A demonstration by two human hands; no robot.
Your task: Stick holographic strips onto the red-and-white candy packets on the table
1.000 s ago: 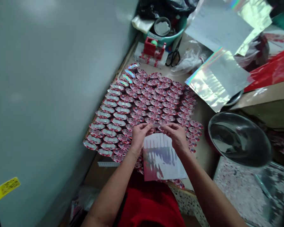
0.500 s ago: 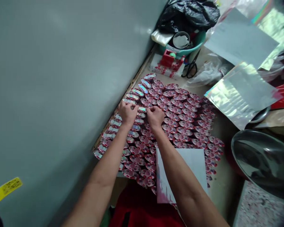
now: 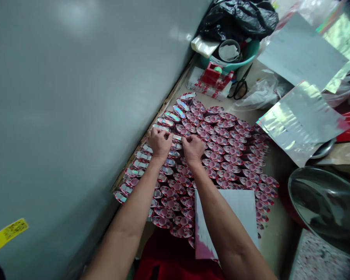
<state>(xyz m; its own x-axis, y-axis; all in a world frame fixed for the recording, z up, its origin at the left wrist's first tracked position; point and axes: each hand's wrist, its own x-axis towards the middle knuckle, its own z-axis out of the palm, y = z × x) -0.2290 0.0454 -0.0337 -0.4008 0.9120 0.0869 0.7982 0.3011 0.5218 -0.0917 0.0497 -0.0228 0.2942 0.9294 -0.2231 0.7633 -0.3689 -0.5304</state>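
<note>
Head view: left hand [image 3: 161, 144] and right hand [image 3: 193, 148] have fingers nearly closed at opposite ends of a narrow, shiny silver strip [image 3: 177, 137], seemingly to keep it straight among red-and-white oval pieces [image 3: 215, 147] left on the worktop [image 3: 275, 223], gripping or pressing I cannot tell

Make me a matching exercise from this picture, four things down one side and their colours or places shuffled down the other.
Things:
1. strip
2. tape dispenser
3. scissors
4. basin

Colours or places:
A. teal
B. between the left hand and the right hand
C. between the red thing and the clear bag
D. red

Right pairs: 1-B, 2-D, 3-C, 4-A.
</note>
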